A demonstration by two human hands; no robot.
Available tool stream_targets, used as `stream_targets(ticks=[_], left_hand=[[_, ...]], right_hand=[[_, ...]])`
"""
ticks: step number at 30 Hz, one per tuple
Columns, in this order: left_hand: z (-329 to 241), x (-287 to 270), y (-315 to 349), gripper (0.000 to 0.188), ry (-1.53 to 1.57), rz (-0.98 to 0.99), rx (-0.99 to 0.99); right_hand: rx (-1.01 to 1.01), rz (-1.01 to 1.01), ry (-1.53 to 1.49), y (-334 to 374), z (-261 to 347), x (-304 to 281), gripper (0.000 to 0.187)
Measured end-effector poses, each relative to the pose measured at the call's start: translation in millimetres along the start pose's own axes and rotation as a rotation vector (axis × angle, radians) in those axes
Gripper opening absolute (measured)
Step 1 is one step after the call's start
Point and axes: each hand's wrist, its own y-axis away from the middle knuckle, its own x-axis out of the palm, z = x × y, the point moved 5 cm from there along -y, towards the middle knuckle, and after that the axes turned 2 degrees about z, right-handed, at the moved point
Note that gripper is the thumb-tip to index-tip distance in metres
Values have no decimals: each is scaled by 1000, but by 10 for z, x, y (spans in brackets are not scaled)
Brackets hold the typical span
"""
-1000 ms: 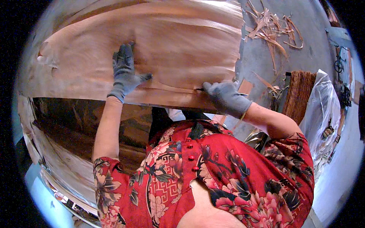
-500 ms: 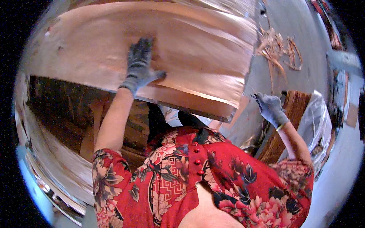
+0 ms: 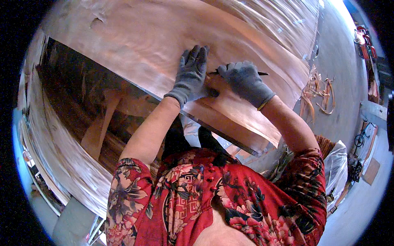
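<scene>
A broad stack of thin, tan-brown sheets that look like wood veneer [image 3: 139,49] spreads in front of me, its surface wavy and creased. My left hand [image 3: 189,78], in a grey glove, lies flat on the top sheet with fingers stretched out. Close to its right, my right hand [image 3: 248,84], also gloved in grey, is closed around a slim dark knife-like tool [image 3: 263,74]. One end of the tool sticks out to the right of the fist. Its other end points left, toward my left hand, low over the sheet; I cannot tell whether it touches.
A dark straight table edge [image 3: 221,134] runs beneath the sheets, near my body. Below it on the left sit brown sheets in shadow [image 3: 102,123]. Torn tan strips [image 3: 324,96] litter the grey floor at right. Clear plastic wrap [image 3: 337,164] lies beside a brown bundle [image 3: 324,144].
My right hand has swung in from beyond the stack's right edge to over the sheet, carrying the tool. My left hand appears farther right, still flat. The view has turned.
</scene>
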Motion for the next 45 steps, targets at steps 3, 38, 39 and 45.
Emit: stream_targets(ticks=[3,38,39,45], left_hand=[[34,49,4,126,-34,-8,-1],[65,115,-29,137,-170,111,30],[65,95,-26,137,-165,113,32],[171,71,41,135,-111,110,-10]], right_hand=[[-29,-57,25,-24,-3,41,8],[826,125,-189,2857,-1101,134,14],[775,52,-302,2674,-1030,27,16],[550,-177,-691,1310,-371,286,22]])
